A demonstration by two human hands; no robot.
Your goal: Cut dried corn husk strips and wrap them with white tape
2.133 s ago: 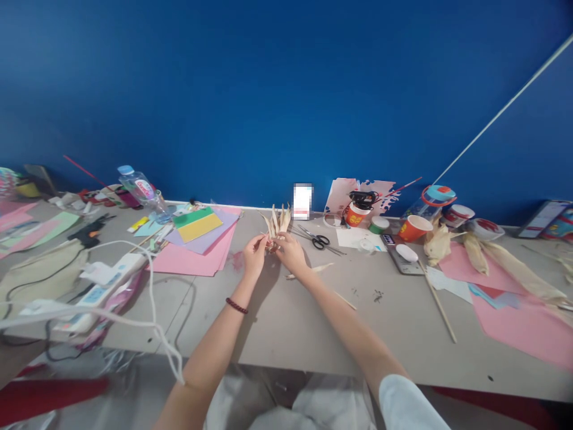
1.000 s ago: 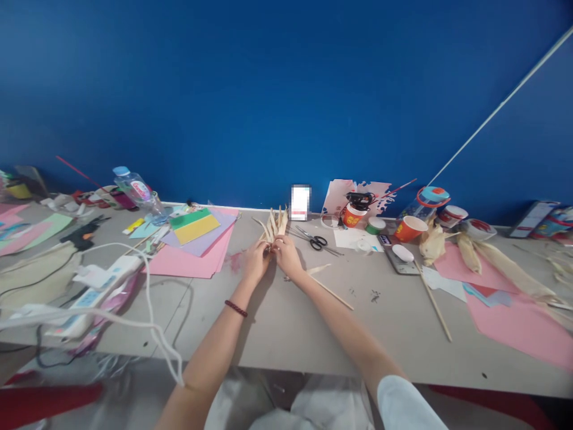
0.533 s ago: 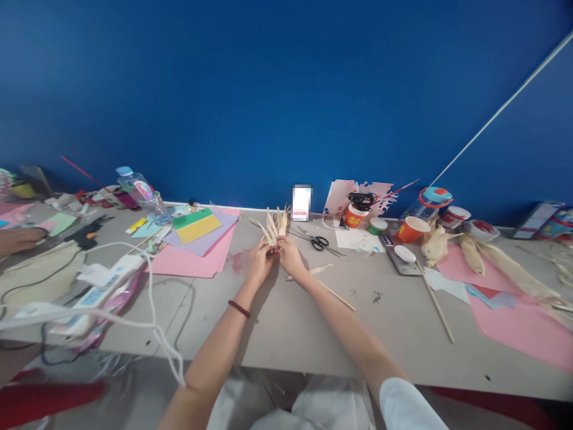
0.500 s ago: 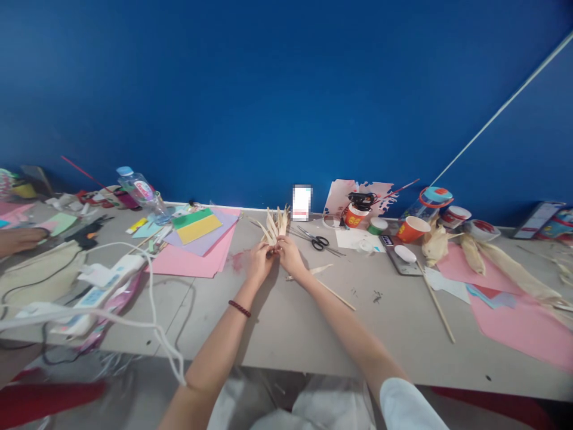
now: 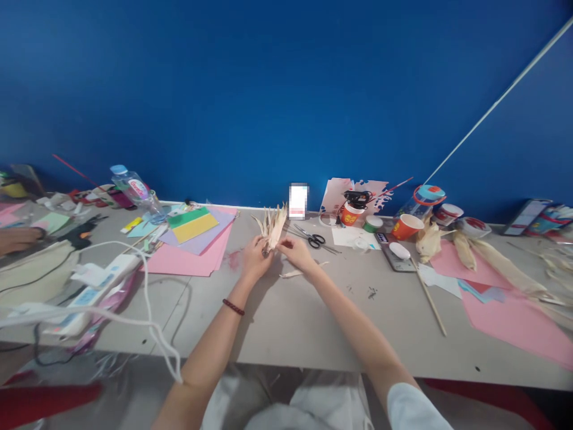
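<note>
In the head view, a bundle of pale dried corn husks stands upright, its frayed strips fanned out at the top. My left hand is closed around its lower end, with fingers wrapped on the base. At the bundle's right side, my right hand has thumb and fingertips pinched together on the edge of a husk strip. What the left fingers cover at the base cannot be made out. A loose husk strip lies on the table under my right wrist. Black-handled scissors lie just beyond my right hand.
Coloured paper sheets and a power strip with white cables are at left. Another person's hand rests at far left. To the right stand an orange paper cup, a phone, a wooden stick and more husks.
My right hand has shifted right, apart from the left hand, to the bundle's edge. The husk bundle has turned and spreads wider. The whole view has shifted slightly.
</note>
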